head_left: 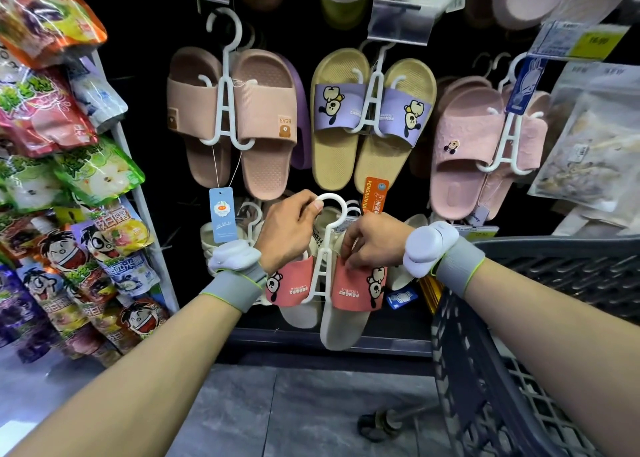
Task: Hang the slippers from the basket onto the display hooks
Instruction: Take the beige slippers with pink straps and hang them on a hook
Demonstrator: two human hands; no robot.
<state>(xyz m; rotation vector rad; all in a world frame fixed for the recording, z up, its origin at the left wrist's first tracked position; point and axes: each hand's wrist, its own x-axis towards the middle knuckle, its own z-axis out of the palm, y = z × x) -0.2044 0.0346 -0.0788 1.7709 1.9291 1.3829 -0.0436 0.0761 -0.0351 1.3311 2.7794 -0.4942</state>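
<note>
A pair of coral-strapped slippers on a white hanger is held upright before the display, hook uppermost, soles hanging down. The hook is pinched by the left hand; a strap is gripped by the right hand.

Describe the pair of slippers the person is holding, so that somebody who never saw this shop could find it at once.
On the dark display wall, look below the row of hanging pairs, beside the grey basket. Both hands hold a white hanger carrying the slippers. Only this pair has coral-red straps with a cartoon dog on off-white soles.
</note>
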